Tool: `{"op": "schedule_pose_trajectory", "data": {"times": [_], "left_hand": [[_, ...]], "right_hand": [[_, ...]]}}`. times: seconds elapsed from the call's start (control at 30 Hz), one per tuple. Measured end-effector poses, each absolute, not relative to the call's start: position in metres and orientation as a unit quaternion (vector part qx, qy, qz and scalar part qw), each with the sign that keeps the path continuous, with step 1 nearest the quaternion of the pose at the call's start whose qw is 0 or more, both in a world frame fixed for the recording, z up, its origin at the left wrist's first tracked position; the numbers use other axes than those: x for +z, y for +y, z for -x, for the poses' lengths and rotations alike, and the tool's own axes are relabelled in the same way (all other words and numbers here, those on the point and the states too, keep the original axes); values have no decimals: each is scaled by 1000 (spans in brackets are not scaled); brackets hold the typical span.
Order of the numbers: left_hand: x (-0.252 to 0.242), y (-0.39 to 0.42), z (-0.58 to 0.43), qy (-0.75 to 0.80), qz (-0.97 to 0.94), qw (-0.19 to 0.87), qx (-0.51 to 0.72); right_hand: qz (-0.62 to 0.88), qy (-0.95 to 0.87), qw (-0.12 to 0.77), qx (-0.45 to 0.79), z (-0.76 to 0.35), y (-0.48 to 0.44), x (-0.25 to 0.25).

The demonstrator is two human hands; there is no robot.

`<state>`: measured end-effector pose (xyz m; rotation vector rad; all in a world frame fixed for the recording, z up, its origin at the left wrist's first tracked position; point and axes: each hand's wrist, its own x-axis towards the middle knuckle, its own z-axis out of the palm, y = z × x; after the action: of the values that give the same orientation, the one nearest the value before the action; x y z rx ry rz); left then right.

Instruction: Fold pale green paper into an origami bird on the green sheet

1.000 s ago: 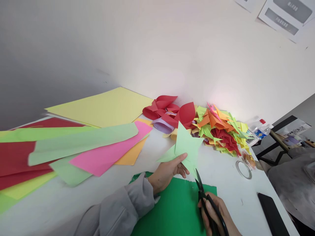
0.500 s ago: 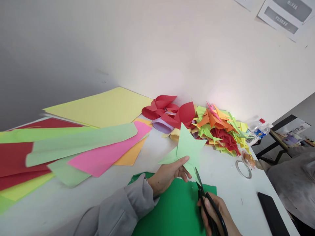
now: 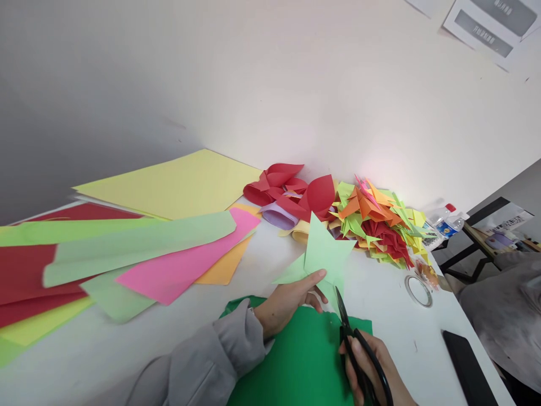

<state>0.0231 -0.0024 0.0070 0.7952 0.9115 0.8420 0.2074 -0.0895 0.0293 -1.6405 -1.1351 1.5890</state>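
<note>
A pale green paper star (image 3: 323,254) is pinched in my left hand (image 3: 293,299), the thumb on top and the fingers under it. My right hand (image 3: 372,361) grips black-handled scissors (image 3: 353,338), with fingers around the handles. The blades point up and away, lying close together at the star's lower point. Below both hands lies a dark green sheet (image 3: 300,361) on the white table. Part of the star's lower edge is hidden by my left hand.
Folded colored paper strips (image 3: 143,248) and a large yellow sheet (image 3: 177,189) lie left. Red curled paper (image 3: 316,197) and a heap of cut paper stars (image 3: 376,220) sit by the wall. A tape roll (image 3: 418,291), a black phone-like slab (image 3: 469,366) and bottles (image 3: 448,223) are right.
The scissor blades have closed together at the star's lower point. My left hand and the star have barely shifted.
</note>
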Motion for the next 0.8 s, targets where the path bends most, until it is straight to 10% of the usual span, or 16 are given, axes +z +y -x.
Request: {"op": "schedule_pose_trajectory", "data": {"times": [0.8], "left_hand": [[12,-3,-25,397,-340,753,401]], "right_hand": [[601,-516,236,563,-212,-82,22]]}}
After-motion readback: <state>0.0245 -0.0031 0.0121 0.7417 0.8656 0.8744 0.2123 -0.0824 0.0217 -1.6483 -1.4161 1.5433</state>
